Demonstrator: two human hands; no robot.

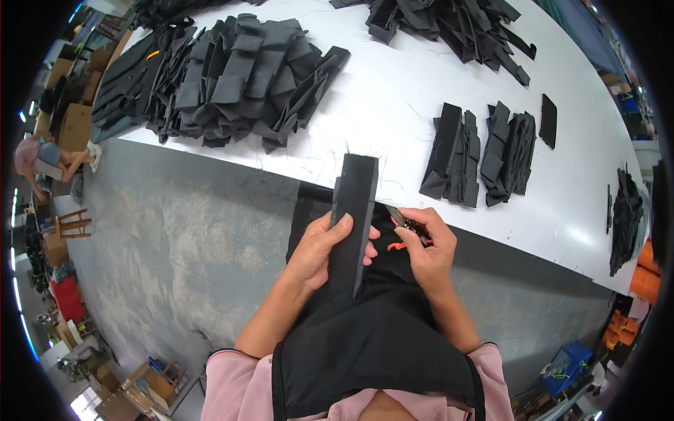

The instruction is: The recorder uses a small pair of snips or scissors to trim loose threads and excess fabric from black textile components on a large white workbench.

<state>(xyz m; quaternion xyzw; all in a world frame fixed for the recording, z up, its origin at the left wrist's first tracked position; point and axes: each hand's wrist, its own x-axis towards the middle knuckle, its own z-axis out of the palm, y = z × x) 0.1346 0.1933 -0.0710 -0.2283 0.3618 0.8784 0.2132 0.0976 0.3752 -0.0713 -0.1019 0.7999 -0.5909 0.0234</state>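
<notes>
My left hand (313, 254) is closed around a long black fabric strip (357, 200), thumb on top and fingertips showing at its right edge. The strip stands lengthwise in front of my black apron (379, 323), its far end over the table edge with loose threads around it. Just to the right, my right hand (437, 256) grips small thread snips (397, 216), blades pointing up and left, apart from the strip. An orange piece (397, 246) pokes out beside the right fingers. Part of the snips is hidden by those fingers.
The white table (379, 98) bears a large heap of black fabric pieces (242, 81) at left and another pile (449, 28) at the far side. Small stacks (453, 154) lie near the right. A seated person (45, 158) and a wooden stool (73, 224) are at far left.
</notes>
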